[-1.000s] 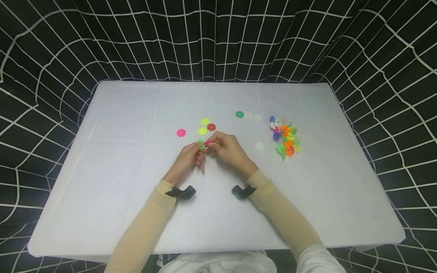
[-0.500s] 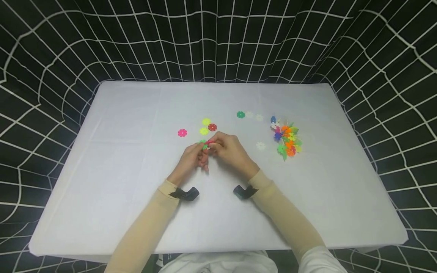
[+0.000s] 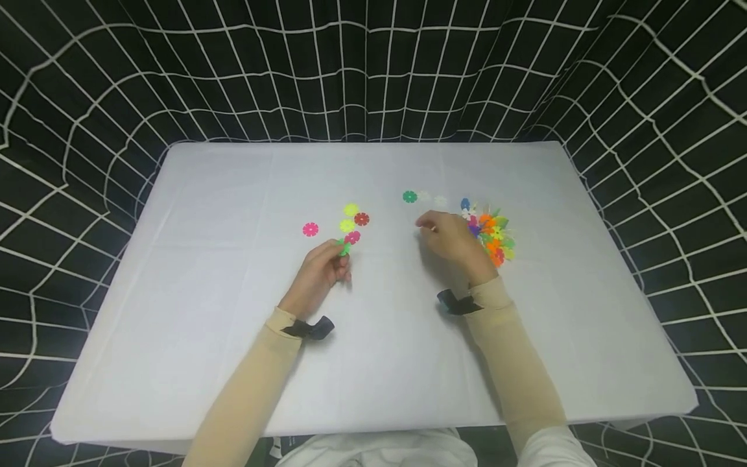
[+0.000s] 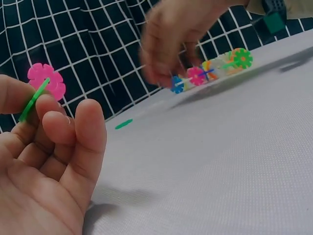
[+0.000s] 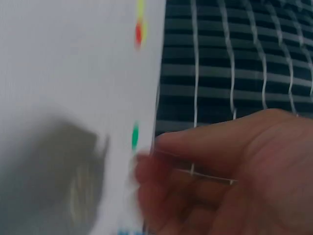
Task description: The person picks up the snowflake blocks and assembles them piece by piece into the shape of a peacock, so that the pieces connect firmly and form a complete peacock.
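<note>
My left hand [image 3: 318, 269] pinches a light green flower-shaped plastic disc [image 4: 32, 104] between thumb and fingertips. A pink disc [image 4: 55, 87] is joined crosswise to the green one and sticks out beyond the fingertips. My right hand [image 3: 452, 240] hovers over the table right of centre, fingers loosely curled, with no piece showing in them; it is blurred in its wrist view. Close behind that hand lies a cluster of joined multicoloured discs [image 3: 495, 237], partly hidden by it. A dark green disc [image 3: 410, 196] lies beyond the right fingertips.
Loose discs lie on the white table [image 3: 204, 292]: a pink one [image 3: 310, 229], a red one [image 3: 362, 219], and two yellow ones [image 3: 351, 209]. Pale white discs [image 3: 440, 201] lie near the dark green one. A black curtain with white grid lines [image 3: 327, 71] surrounds the table.
My right hand has let go of the pink disc and moved right, toward the cluster. My left hand stays nearly in place, holding the joined green and pink discs.
</note>
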Tool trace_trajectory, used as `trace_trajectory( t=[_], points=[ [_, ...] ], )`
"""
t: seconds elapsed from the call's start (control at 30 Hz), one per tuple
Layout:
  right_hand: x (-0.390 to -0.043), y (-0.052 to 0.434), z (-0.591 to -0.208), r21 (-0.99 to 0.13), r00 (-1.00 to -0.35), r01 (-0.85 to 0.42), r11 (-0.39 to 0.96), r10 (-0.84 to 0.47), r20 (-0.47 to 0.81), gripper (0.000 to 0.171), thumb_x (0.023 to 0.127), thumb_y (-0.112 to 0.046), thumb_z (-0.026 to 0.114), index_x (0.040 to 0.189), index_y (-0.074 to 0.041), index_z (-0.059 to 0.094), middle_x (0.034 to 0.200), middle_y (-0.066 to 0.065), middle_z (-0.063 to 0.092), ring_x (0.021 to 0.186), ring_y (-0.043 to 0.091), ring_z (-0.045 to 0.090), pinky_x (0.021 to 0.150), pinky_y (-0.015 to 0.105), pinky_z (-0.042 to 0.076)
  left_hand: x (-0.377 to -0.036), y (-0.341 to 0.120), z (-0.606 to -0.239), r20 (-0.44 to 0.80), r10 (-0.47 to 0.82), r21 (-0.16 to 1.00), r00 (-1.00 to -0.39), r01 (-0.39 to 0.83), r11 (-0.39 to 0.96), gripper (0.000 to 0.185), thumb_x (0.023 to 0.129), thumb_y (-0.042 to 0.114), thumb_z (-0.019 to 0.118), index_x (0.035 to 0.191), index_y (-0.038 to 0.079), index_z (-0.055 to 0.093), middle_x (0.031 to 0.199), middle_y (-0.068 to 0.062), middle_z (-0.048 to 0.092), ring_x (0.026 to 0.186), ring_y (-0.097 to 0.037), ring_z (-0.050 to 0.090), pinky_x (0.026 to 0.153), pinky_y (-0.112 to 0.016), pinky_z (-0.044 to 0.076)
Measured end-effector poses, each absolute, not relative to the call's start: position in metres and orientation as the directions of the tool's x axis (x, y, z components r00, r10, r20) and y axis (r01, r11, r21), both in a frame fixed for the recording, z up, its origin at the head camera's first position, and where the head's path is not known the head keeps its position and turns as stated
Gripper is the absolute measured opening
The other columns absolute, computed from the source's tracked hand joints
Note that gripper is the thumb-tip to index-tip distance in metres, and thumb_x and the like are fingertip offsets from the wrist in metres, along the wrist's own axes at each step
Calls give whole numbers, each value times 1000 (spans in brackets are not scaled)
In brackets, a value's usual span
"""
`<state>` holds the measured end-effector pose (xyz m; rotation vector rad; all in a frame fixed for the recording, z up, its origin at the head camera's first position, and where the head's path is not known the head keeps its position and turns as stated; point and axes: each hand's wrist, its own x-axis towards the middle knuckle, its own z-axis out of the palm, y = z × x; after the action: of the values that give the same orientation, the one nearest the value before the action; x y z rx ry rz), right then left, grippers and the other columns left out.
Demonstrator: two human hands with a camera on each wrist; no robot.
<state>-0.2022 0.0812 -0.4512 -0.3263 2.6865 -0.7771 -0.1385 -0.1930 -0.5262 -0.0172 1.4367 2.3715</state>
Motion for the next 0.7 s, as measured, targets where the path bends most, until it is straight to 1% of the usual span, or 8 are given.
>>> trace_trajectory(
  t=[0.1, 0.17, 0.2, 0.27, 0.4, 0.53, 0.63, 0.7],
  points=[
    [-203, 101, -453, -394, -910, -101, 914, -245, -334, 36, 100, -15, 49, 130, 1, 60, 129, 24, 60, 118, 41, 58, 107, 56, 48, -139, -194, -527, -196, 299, 842, -934, -317, -437, 19, 107, 19, 49, 91, 10, 53, 82, 0, 54, 72, -15, 49, 68, -24, 53],
    [-201, 107, -454, -331, -897, -116, 937, -241, -370, 36, 99, -14, 49, 129, 3, 58, 125, 25, 58, 114, 41, 57, 105, 56, 49, -140, -194, -527, -192, 298, 838, -935, -314, -445, 18, 107, 19, 50, 92, 10, 54, 83, 0, 55, 72, -14, 49, 68, -24, 53],
    [-201, 109, -455, -319, -891, -116, 941, -240, -384, 36, 98, -14, 49, 129, 3, 58, 122, 24, 58, 111, 40, 57, 104, 56, 49, -140, -193, -528, -190, 298, 836, -936, -313, -450, 17, 106, 19, 50, 93, 10, 55, 83, 0, 55, 72, -14, 49, 68, -23, 53],
    [-202, 110, -455, -313, -882, -126, 941, -251, -398, 35, 98, -13, 49, 128, 2, 58, 121, 23, 57, 110, 40, 56, 103, 56, 50, -141, -193, -528, -184, 295, 834, -938, -308, -458, 15, 106, 18, 51, 94, 9, 56, 84, 0, 56, 72, -14, 49, 68, -23, 53],
    [-203, 108, -456, -350, -868, -93, 932, -248, -430, 34, 98, -12, 50, 129, -2, 58, 127, 22, 61, 115, 39, 57, 106, 58, 47, -141, -193, -528, -194, 284, 825, -939, -312, -470, 15, 105, 17, 53, 95, 8, 58, 83, 0, 58, 71, -13, 51, 67, -22, 52],
    [-203, 108, -456, -363, -862, -50, 931, -223, -455, 35, 94, -11, 52, 128, -3, 57, 125, 21, 58, 108, 38, 56, 100, 55, 50, -141, -194, -528, -199, 274, 819, -941, -313, -481, 15, 105, 17, 53, 96, 7, 59, 81, 0, 59, 69, -13, 51, 66, -22, 51],
    [-201, 108, -454, -346, -866, -55, 937, -218, -451, 37, 92, -12, 54, 127, -3, 58, 120, 21, 57, 104, 37, 55, 96, 54, 52, -142, -194, -529, -199, 267, 812, -943, -311, -493, 17, 105, 18, 53, 101, 3, 60, 81, 0, 60, 69, -13, 51, 66, -22, 52],
    [-200, 107, -453, -353, -858, -73, 933, -239, -455, 38, 91, -12, 54, 128, -3, 57, 121, 21, 59, 105, 36, 56, 99, 55, 51, -142, -195, -529, -206, 262, 805, -943, -316, -502, 20, 106, 18, 53, 106, 0, 59, 81, -1, 61, 70, -13, 52, 65, -22, 52]
  ],
)
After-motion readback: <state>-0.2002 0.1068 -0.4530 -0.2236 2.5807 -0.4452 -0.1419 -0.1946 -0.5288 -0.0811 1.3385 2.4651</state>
